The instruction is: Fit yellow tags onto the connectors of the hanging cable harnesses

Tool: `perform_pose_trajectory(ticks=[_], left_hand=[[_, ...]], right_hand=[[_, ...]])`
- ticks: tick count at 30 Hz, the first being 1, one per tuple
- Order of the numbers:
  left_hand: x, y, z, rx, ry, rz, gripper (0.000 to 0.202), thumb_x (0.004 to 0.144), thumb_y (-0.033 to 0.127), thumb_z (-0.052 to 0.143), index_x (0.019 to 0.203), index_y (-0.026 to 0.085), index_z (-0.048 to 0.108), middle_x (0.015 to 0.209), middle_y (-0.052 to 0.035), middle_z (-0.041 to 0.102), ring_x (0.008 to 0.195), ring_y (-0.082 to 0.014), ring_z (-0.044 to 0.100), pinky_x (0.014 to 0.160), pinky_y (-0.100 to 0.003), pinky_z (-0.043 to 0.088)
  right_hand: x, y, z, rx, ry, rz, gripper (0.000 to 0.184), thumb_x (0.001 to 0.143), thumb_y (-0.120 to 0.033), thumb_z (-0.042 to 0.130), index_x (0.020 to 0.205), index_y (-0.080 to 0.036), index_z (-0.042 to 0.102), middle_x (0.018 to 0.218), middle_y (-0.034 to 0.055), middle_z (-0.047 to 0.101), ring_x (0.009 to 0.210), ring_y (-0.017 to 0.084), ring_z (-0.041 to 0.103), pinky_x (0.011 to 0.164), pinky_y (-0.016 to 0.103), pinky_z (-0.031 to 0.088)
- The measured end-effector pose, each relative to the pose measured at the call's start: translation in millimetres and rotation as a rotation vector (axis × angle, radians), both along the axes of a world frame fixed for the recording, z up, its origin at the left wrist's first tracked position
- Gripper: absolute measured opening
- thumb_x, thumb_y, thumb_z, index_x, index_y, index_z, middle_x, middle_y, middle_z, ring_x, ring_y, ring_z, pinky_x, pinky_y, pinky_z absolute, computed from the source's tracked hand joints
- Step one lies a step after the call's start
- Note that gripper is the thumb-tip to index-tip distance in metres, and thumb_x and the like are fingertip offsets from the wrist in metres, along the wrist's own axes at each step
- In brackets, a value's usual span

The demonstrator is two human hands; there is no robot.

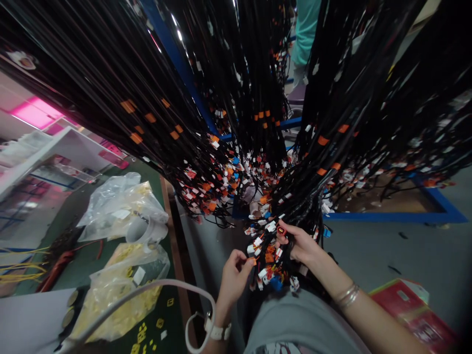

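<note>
A thick bundle of black wire harnesses (306, 196) hangs down in front of me, its ends crowded with white, orange, blue and red connectors. My right hand (300, 244) is closed on a red connector (281, 230) at the bundle's upper right. Lower on the other side, my left hand (235, 276) pinches a small orange piece (252, 261), apparently a connector, between thumb and fingers. White connectors (257, 242) and a blue connector (276, 282) dangle between and below both hands. The right palm hides part of the wires.
Blue metal racks (391, 216) carry more hanging harnesses. On the green bench (147, 307) at left lie plastic bags (121, 295) of yellow parts and a white cup (145, 230). A pale hose (165, 282) loops near my left wrist. A red box (413, 309) sits lower right. A person in teal (307, 34) stands behind.
</note>
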State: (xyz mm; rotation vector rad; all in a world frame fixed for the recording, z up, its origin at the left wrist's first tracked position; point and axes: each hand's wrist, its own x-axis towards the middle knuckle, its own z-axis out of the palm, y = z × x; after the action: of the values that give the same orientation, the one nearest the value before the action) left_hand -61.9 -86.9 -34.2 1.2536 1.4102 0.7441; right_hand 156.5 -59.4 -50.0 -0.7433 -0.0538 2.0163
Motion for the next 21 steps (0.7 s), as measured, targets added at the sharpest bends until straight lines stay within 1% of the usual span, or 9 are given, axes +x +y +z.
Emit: perform_pose_trajectory(ticks=[1, 3, 6, 7, 8, 10, 13, 17, 21], left_hand=[[0.8, 0.0, 3.4, 0.019, 0.003, -0.023, 0.02, 0.073, 0.034, 0.066, 0.073, 0.017, 0.055, 0.065, 0.0014, 0.056, 0.061, -0.012, 0.049, 0.058, -0.021, 0.037], [1.7, -0.4, 8.2, 0.036, 0.03, -0.078, 0.017, 0.076, 0.033, 0.062, 0.083, 0.018, 0.064, 0.075, -0.0022, 0.064, 0.068, -0.0153, 0.053, 0.065, -0.023, 0.04], [3.0, -0.5, 10.5, 0.024, 0.081, -0.201, 0.029, 0.08, 0.034, 0.057, 0.104, 0.02, 0.067, 0.094, -0.0057, 0.068, 0.08, -0.0191, 0.057, 0.075, -0.026, 0.042], [3.9, -0.1, 10.3, 0.023, 0.097, -0.232, 0.03, 0.08, 0.034, 0.057, 0.105, 0.021, 0.067, 0.095, -0.0057, 0.068, 0.08, -0.0192, 0.058, 0.075, -0.026, 0.042], [4.9, 0.6, 9.9, 0.023, 0.113, -0.247, 0.028, 0.079, 0.035, 0.057, 0.101, 0.021, 0.068, 0.09, -0.0052, 0.068, 0.077, -0.0186, 0.057, 0.072, -0.026, 0.042], [7.2, 3.0, 9.4, 0.018, 0.14, -0.223, 0.022, 0.079, 0.036, 0.058, 0.086, 0.019, 0.069, 0.072, -0.0028, 0.065, 0.063, -0.0151, 0.054, 0.061, -0.023, 0.041], [9.0, 8.3, 12.5, -0.057, 0.083, -0.101, 0.024, 0.077, 0.038, 0.058, 0.07, 0.016, 0.061, 0.053, 0.0021, 0.053, 0.047, -0.0098, 0.044, 0.049, -0.021, 0.034], [5.0, 15.2, 22.9, -0.257, -0.198, 0.004, 0.024, 0.073, 0.038, 0.063, 0.07, 0.016, 0.054, 0.05, 0.0054, 0.048, 0.04, -0.0062, 0.039, 0.042, -0.018, 0.03], [-0.2, 19.1, 30.7, -0.354, -0.35, -0.016, 0.024, 0.075, 0.037, 0.063, 0.073, 0.016, 0.052, 0.052, 0.0052, 0.05, 0.038, -0.0045, 0.039, 0.04, -0.016, 0.028]], right_hand=[[-0.1, 0.1, 0.3, -0.004, -0.002, -0.001, 0.036, 0.073, -0.04, 0.069, 0.054, -0.018, 0.048, 0.042, -0.0049, 0.046, 0.045, 0.011, 0.052, 0.054, 0.025, 0.045], [-0.4, 0.2, 1.4, -0.009, -0.002, 0.0, 0.036, 0.072, -0.04, 0.07, 0.055, -0.018, 0.048, 0.042, -0.0051, 0.045, 0.045, 0.01, 0.051, 0.055, 0.025, 0.045], [-0.9, -0.1, 4.4, -0.014, 0.004, -0.006, 0.033, 0.072, -0.04, 0.07, 0.057, -0.018, 0.049, 0.042, -0.0057, 0.046, 0.045, 0.01, 0.051, 0.055, 0.025, 0.046], [-1.0, -0.3, 5.6, -0.017, 0.008, -0.007, 0.033, 0.071, -0.039, 0.07, 0.057, -0.018, 0.049, 0.042, -0.0056, 0.046, 0.046, 0.011, 0.052, 0.055, 0.024, 0.046], [-0.9, -0.5, 6.6, -0.022, 0.013, -0.006, 0.032, 0.071, -0.039, 0.07, 0.057, -0.019, 0.05, 0.042, -0.0055, 0.046, 0.046, 0.011, 0.052, 0.054, 0.024, 0.046], [-0.3, -0.8, 8.3, -0.032, 0.027, 0.003, 0.032, 0.071, -0.039, 0.07, 0.057, -0.019, 0.05, 0.042, -0.0052, 0.046, 0.046, 0.011, 0.052, 0.054, 0.025, 0.047], [1.7, -0.8, 9.1, -0.049, 0.042, 0.012, 0.03, 0.074, -0.039, 0.069, 0.059, -0.019, 0.052, 0.044, -0.0045, 0.048, 0.046, 0.011, 0.052, 0.055, 0.026, 0.049], [5.3, -0.2, 7.1, -0.041, 0.021, 0.029, 0.029, 0.076, -0.038, 0.067, 0.062, -0.017, 0.054, 0.049, -0.0029, 0.054, 0.046, 0.011, 0.054, 0.057, 0.028, 0.051], [7.2, -1.6, 5.8, -0.02, -0.038, 0.073, 0.031, 0.077, -0.041, 0.067, 0.063, -0.016, 0.056, 0.049, -0.0005, 0.058, 0.05, 0.014, 0.06, 0.055, 0.028, 0.053]])
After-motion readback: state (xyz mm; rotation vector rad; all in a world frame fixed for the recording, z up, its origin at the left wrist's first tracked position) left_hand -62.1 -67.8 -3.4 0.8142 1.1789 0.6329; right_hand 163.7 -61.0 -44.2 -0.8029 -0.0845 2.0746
